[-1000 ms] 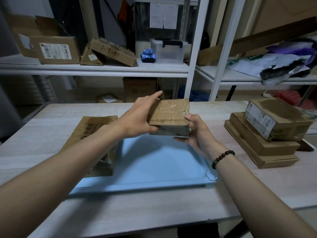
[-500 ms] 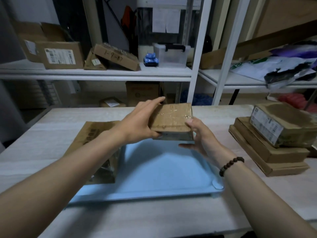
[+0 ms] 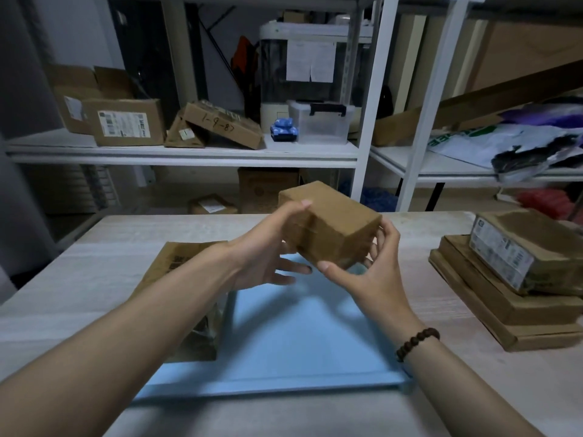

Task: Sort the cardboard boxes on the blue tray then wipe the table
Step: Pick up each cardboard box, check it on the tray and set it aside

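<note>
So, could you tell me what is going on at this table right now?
A person holds a small cardboard box in both hands, the left hand at its left end and the right hand at its right, lifted above the far part of the blue tray. A flat brown parcel lies at the tray's left edge, and a stack of boxes sits on the table to the right, not yet sorted.

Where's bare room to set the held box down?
Whole blue plastic tray is bare, bordered left by the flat brown cardboard package. Pale table strip between tray and the stacked cardboard boxes is free too. Right edge crowded.
</note>
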Motion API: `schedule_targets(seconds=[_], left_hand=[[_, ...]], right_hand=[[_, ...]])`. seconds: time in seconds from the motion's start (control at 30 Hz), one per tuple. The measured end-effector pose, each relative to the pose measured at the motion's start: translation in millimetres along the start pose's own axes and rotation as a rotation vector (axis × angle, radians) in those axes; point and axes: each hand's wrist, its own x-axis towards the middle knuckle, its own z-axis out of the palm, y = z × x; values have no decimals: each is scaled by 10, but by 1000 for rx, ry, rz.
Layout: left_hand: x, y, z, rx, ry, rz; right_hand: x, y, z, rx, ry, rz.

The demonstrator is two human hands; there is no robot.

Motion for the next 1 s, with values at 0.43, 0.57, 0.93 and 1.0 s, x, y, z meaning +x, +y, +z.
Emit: schedule_targets(seconds=[0.43,0.57,0.93,1.0], left_hand=[[7,-87,-109,-173,41,131],[-27,-130,-139,-20,45,289],[-31,-253,-167,1097,59,764],[-27,-284,-185,1286,74,829]], right_hand=[[95,-109,-54,139,-129,196],[113,-128,-80,171,-104,242],[166,-212,-190,106,-325,657],[134,-199,-191,162,-333,666]])
